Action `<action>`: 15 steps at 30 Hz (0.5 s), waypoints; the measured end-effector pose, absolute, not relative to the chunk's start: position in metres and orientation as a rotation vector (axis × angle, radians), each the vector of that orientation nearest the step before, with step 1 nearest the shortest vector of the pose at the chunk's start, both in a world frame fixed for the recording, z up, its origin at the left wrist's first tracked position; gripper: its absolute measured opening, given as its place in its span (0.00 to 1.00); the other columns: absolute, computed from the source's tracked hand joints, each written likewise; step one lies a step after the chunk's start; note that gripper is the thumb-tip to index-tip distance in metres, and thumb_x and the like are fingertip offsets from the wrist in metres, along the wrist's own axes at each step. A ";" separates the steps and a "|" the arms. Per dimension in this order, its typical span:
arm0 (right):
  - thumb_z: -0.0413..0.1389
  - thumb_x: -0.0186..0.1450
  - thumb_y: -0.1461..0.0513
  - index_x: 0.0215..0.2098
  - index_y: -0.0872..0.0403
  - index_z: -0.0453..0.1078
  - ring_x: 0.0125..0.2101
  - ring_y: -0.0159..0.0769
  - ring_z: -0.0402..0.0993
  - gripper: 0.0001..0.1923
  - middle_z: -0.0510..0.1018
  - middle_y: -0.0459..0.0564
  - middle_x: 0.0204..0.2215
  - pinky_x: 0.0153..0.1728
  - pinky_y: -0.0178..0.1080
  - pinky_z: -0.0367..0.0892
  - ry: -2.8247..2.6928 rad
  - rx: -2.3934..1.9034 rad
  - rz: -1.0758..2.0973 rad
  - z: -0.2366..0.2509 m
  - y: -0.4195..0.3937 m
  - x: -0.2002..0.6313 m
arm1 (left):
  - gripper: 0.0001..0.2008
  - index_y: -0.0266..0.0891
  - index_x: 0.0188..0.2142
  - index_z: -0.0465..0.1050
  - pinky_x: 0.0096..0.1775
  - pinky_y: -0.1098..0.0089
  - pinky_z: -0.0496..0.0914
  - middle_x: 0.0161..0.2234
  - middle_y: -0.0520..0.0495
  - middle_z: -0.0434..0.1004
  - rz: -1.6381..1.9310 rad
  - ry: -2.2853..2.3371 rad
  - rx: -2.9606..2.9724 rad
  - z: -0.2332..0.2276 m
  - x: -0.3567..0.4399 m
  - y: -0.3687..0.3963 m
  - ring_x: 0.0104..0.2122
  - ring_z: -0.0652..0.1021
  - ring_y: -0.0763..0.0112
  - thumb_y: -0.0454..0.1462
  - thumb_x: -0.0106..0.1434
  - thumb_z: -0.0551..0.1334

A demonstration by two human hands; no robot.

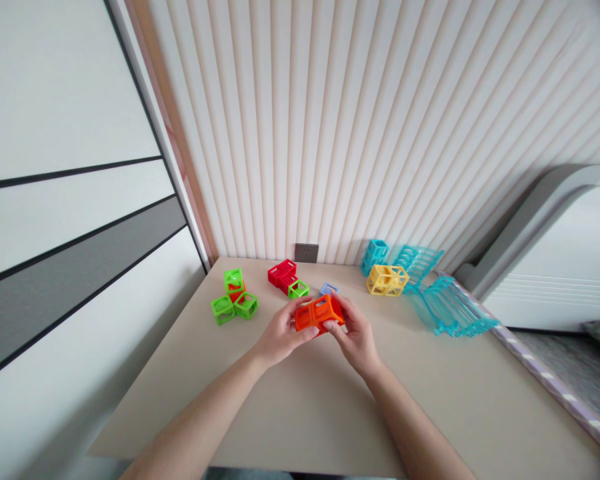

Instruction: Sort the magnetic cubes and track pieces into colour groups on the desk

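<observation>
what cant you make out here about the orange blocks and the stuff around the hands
- Head view: orange blocks, near faces covered by the left hand and right hand; how they join is hidden.
- Blue block, mostly behind the orange ones.
- Orange piece inside the green blocks, too small to tell.
- Clear teal pieces, shape blurred.
</observation>
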State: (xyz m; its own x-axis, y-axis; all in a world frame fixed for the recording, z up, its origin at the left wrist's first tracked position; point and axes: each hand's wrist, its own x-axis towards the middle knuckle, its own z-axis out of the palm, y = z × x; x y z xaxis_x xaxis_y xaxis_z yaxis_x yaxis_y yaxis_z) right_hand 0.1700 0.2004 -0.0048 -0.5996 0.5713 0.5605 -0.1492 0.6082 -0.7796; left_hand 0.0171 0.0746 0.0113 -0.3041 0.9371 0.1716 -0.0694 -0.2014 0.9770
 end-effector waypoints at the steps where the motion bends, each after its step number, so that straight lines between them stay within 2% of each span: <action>1: 0.62 0.65 0.53 0.60 0.49 0.68 0.50 0.47 0.75 0.27 0.76 0.57 0.52 0.51 0.47 0.72 -2.000 -0.309 0.992 -0.002 0.200 0.171 | 0.30 0.41 0.57 0.66 0.51 0.61 0.71 0.53 0.41 0.76 1.608 1.285 1.179 0.012 0.019 0.073 0.50 0.77 0.58 0.44 0.58 0.71; 5: 0.58 0.69 0.55 0.62 0.47 0.67 0.52 0.46 0.73 0.24 0.74 0.56 0.53 0.53 0.46 0.69 -2.109 -0.199 0.874 0.006 0.195 0.174 | 0.22 0.40 0.53 0.70 0.45 0.65 0.72 0.45 0.44 0.79 1.571 1.446 1.366 0.013 0.028 0.071 0.43 0.78 0.62 0.45 0.63 0.67; 9: 0.51 0.73 0.57 0.64 0.46 0.64 0.55 0.44 0.71 0.22 0.72 0.57 0.56 0.54 0.45 0.68 -2.124 -0.185 0.872 0.005 0.192 0.173 | 0.22 0.39 0.55 0.68 0.44 0.66 0.72 0.45 0.44 0.78 1.562 1.453 1.368 0.011 0.028 0.070 0.42 0.78 0.63 0.46 0.65 0.64; 15: 0.53 0.72 0.55 0.64 0.46 0.64 0.54 0.45 0.73 0.23 0.73 0.57 0.55 0.54 0.44 0.69 -2.117 -0.159 0.820 0.000 0.194 0.171 | 0.21 0.39 0.54 0.68 0.44 0.67 0.71 0.45 0.44 0.78 1.557 1.414 1.373 0.008 0.026 0.070 0.42 0.77 0.63 0.46 0.66 0.64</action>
